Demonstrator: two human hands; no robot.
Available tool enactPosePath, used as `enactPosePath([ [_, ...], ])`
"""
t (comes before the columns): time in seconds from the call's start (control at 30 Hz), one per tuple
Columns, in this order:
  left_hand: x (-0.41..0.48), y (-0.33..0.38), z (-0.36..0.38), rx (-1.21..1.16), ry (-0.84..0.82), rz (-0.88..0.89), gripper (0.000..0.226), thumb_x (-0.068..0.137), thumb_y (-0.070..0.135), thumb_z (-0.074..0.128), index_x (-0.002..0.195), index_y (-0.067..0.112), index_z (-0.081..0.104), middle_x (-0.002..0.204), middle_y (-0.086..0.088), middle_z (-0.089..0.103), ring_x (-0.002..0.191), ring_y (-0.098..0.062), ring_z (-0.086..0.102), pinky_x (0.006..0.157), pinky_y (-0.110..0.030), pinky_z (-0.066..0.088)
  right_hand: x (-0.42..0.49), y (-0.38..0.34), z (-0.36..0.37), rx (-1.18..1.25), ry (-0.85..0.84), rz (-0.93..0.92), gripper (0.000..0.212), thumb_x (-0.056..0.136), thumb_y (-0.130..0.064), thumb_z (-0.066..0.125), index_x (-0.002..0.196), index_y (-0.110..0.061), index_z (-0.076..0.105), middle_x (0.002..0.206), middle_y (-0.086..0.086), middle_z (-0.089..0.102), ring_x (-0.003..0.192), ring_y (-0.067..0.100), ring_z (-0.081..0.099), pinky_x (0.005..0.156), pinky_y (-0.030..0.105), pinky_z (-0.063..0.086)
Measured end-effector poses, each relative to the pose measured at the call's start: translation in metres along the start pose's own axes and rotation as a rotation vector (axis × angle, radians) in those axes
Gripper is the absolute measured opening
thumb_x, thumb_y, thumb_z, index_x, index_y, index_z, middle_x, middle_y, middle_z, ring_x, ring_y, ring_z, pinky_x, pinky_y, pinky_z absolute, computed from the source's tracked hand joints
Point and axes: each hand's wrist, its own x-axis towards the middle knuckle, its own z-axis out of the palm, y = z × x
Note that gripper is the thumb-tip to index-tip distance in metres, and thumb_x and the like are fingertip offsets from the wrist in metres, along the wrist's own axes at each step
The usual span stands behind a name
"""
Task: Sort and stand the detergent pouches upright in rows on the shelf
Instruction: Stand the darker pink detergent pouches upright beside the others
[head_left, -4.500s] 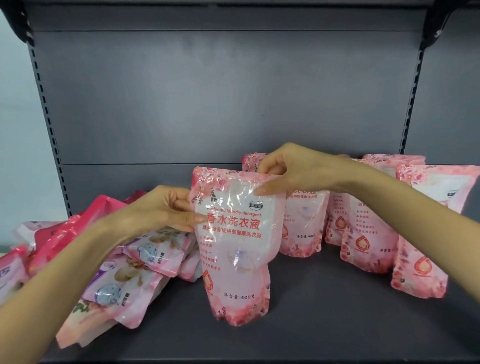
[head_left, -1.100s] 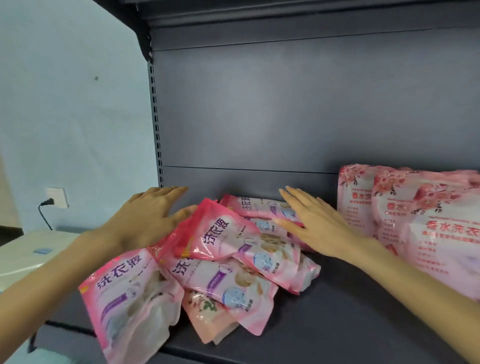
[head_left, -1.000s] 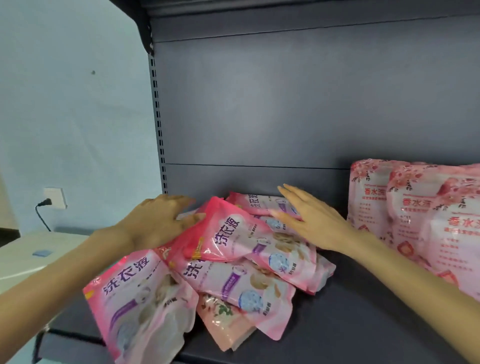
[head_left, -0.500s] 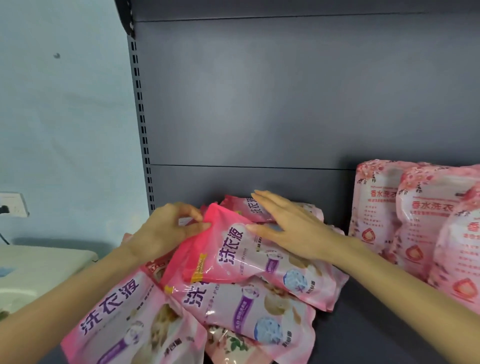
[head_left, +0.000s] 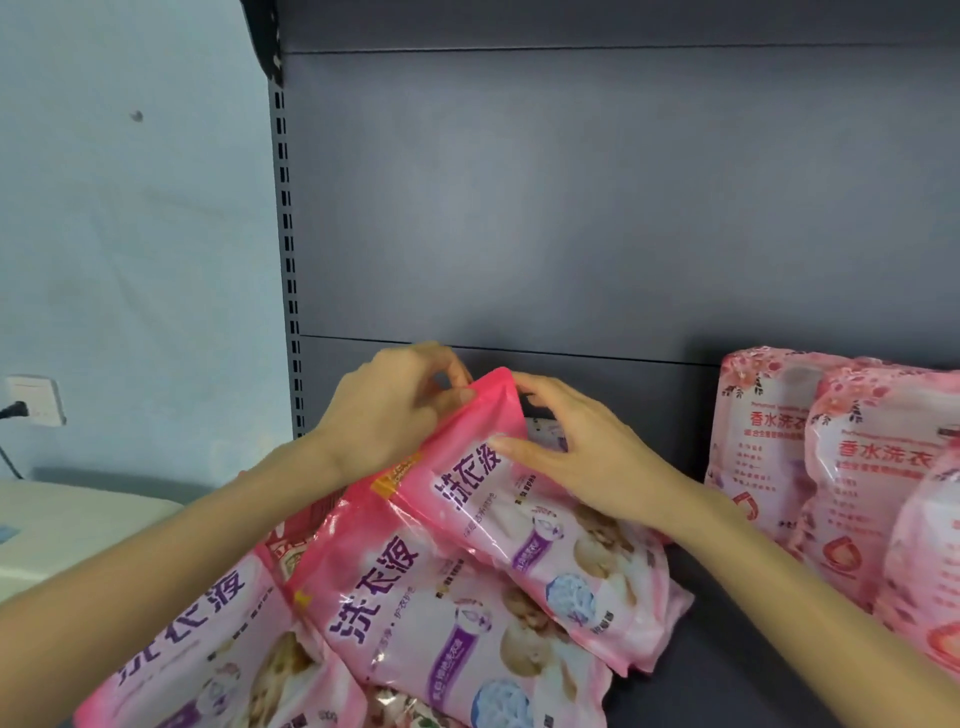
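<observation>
Left hand (head_left: 384, 410) grip pinches the top pouch (head_left: 519, 519) at its corner; right hand (head_left: 576, 457) grip pinches the top edge, thumb on front. Pouch lies tilted on heap (head_left: 415, 623), shelf (head_left: 727, 649) left. Best: lift by seal, set base flat, start a row apart from upright pouches (head_left: 769, 447).

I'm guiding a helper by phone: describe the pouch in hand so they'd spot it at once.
On the grey shelf, left of the upright rose-print pouches, lies a heap of pink pouches with purple lettering. It is that heap's top pouch. Unlike its flat neighbours, its top end is raised, gripped by the left hand and right hand.
</observation>
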Motion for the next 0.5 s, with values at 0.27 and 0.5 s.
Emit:
enactPosePath([
  [0.27,0.022,0.037,-0.001,-0.055,0.012,0.136,0.009,0.086,0.035,0.061,0.08,0.03,0.062,0.092,0.014,0.062,0.082,-0.012,0.061,0.08,-0.042,0.049,0.004,0.009,-0.022,0.558,0.135,-0.015,0.035,0.078,-0.018,0.072,0.11,-0.021,0.058,0.1,-0.003,0.071,0.088,0.009,0.069,0.076,0.022,0.055],
  [0.5,0.023,0.048,-0.002,-0.183,-0.001,0.132,0.008,0.089,0.032,0.06,0.083,0.028,0.063,0.075,0.013,0.065,0.066,-0.004,0.058,0.074,-0.042,0.052,0.014,0.017,-0.04,0.657,0.127,-0.05,0.018,0.074,-0.004,0.071,0.089,-0.011,0.067,0.077,-0.002,0.073,0.073,0.012,0.069,0.065,0.02,0.053],
])
